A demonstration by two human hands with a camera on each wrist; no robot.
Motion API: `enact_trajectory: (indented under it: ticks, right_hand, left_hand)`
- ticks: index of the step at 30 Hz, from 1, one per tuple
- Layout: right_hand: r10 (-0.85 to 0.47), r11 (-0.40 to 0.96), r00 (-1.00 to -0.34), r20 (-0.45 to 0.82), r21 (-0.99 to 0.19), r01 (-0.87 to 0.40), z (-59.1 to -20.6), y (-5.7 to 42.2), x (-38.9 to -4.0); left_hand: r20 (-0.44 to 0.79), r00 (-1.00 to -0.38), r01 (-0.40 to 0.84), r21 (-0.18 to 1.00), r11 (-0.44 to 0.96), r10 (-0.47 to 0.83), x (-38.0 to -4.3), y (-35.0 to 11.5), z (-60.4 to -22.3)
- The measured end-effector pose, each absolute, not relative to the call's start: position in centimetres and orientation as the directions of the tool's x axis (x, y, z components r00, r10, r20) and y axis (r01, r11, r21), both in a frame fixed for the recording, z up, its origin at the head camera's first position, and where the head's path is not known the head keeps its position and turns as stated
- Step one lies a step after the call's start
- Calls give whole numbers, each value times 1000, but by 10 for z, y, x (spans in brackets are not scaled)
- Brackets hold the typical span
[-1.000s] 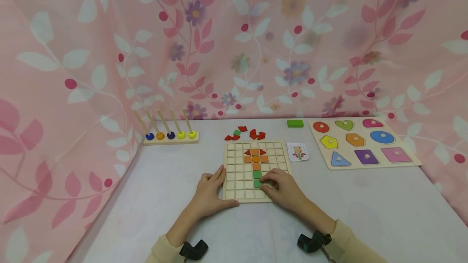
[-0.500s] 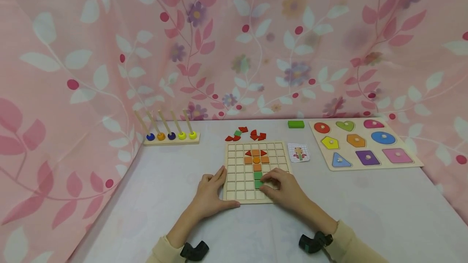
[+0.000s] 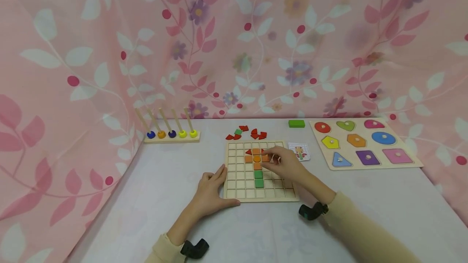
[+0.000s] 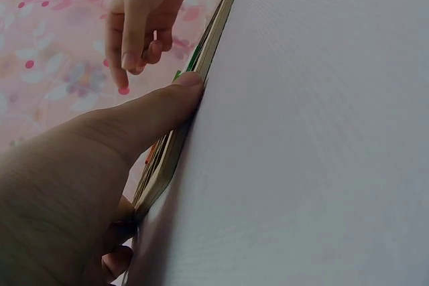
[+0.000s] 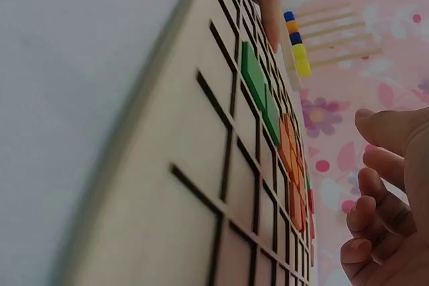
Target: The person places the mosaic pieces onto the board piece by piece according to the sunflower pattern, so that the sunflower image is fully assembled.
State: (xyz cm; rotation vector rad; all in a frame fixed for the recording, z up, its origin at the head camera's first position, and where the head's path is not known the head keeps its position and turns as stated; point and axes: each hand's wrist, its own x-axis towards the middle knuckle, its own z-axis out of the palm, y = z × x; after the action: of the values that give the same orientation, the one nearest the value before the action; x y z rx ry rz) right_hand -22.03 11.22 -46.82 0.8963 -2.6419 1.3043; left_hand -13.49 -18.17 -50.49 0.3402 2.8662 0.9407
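Note:
A wooden grid board [image 3: 239, 184] lies flat on the table. My left hand [image 3: 210, 196] rests at its near-left corner. The straight left thumb [image 4: 157, 112] presses the near edge, while other fingers touch the left side. On the board, two green square tiles [image 3: 259, 183] line up below several orange tiles [image 3: 256, 151] and a round orange piece [image 3: 257, 159]. Red triangles [image 3: 249, 152] flank the top; the right one is mostly covered. Over the board's right half hovers my right hand [image 3: 287, 165], its fingers loosely bent around nothing, as the right wrist view also shows.
Loose red pieces [image 3: 254, 134] and a green tile [image 3: 238, 132] lie behind the board. A pattern card [image 3: 303, 152] sits to its right. Farther out are a green block [image 3: 296, 123], a shape puzzle [image 3: 343, 161] and a peg stand [image 3: 172, 140].
My right hand has let go of the lower green tile, risen and moved away toward the far side of the board. My left hand stays at the corner.

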Motion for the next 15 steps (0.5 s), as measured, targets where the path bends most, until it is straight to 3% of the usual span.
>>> enact_trajectory:
  ticks: [5, 15]
  right_hand:
    - [-503, 487, -815, 289, -683, -544, -461, 94, -261]
    - [-493, 578, -854, 165, -672, -463, -473, 52, -324]
  left_hand:
    - [-33, -969, 180, 591, 786, 246, -136, -184, -505]
    - [-39, -966, 180, 603, 777, 255, -136, -183, -505]
